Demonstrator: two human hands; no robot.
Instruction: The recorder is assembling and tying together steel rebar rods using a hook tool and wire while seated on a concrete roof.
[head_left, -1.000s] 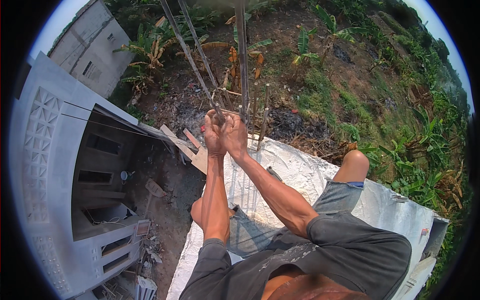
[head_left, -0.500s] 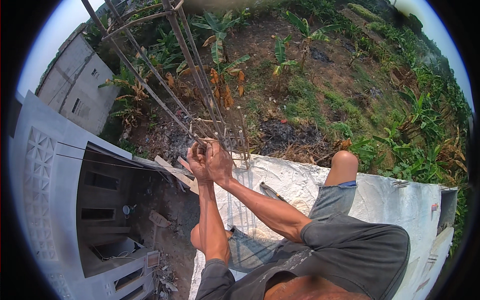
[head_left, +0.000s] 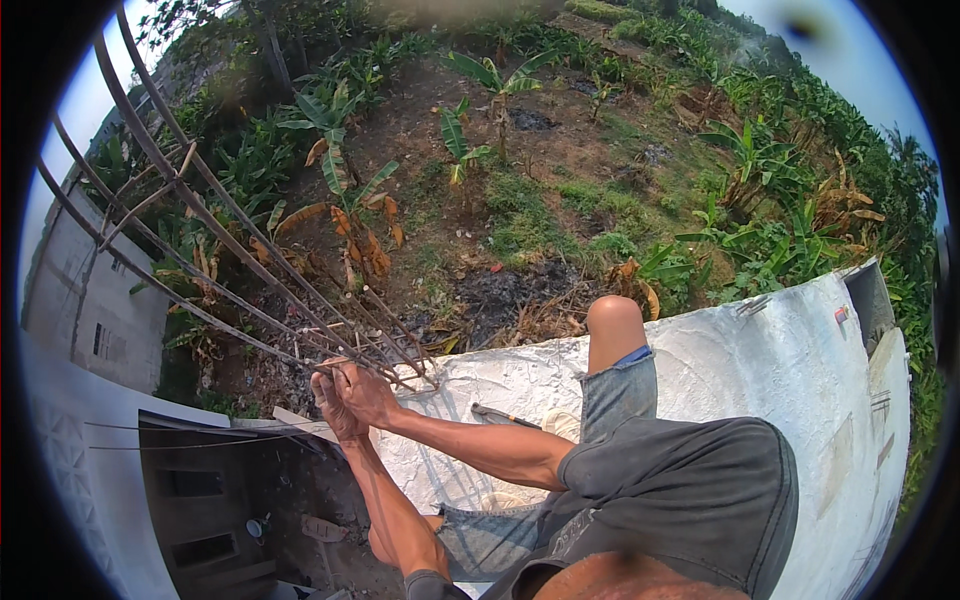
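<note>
A cage of steel rebar (head_left: 235,258) rises from the slab, its upright bars joined by bent stirrups. It leans toward the upper left of the view. My left hand (head_left: 337,410) and my right hand (head_left: 364,393) are pressed together at the lower part of the nearest bar. Both have curled fingers closed about it, the right hand lying against the left. Exactly what the fingertips pinch is hidden. Pincers (head_left: 505,415) with dark handles lie on the white slab (head_left: 450,470), to the right of my hands and beyond my right forearm.
My bent knees (head_left: 615,325) straddle the rough white slab. To the left it drops to a courtyard beside an unfinished building (head_left: 85,400). Thin wires (head_left: 200,437) stretch toward it. Beyond the far edge lies a dirt slope with banana plants (head_left: 335,130). Short bar stubs (head_left: 755,304) protrude farther right.
The view has turned right, so the rebar cage and my hands appear farther left and lower. My hands stay together at the bar. The pincers have not moved on the slab.
</note>
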